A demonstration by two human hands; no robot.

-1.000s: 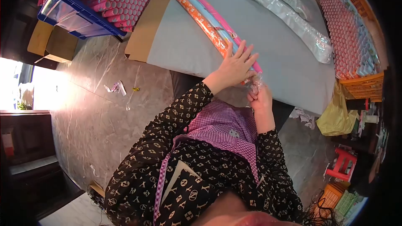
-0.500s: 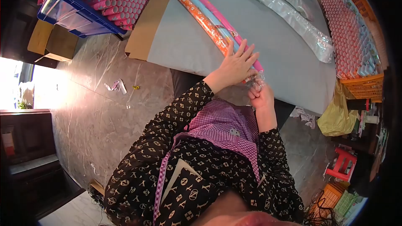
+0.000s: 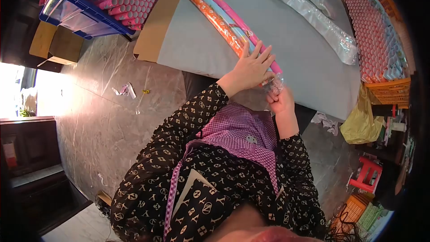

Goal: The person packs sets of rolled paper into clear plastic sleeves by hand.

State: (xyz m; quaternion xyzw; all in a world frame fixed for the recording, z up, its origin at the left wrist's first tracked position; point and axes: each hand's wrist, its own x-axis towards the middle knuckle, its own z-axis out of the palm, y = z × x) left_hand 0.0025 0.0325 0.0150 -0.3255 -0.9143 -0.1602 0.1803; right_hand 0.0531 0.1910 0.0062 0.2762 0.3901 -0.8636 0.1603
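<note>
Under left hand [image 3: 251,68], 3 rolls [image 3: 220,10] part-hidden; right fingers [image 3: 273,98] around plastic [image 3: 277,82], indistinct.

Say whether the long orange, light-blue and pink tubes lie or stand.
Lying: the tubes rest side by side along the flat grey tabletop, partly under the left hand.

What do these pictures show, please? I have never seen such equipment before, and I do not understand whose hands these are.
There is no machine: these are a person's own bare hands, filmed by a camera worn on that person's head, looking forward and down. The left hand, fingers spread, rests across three rolls, orange, blue and pink, on a grey table. The right hand pinches clear wrap at their near end. Farther right on the table lie clear plastic sleeves.
</note>
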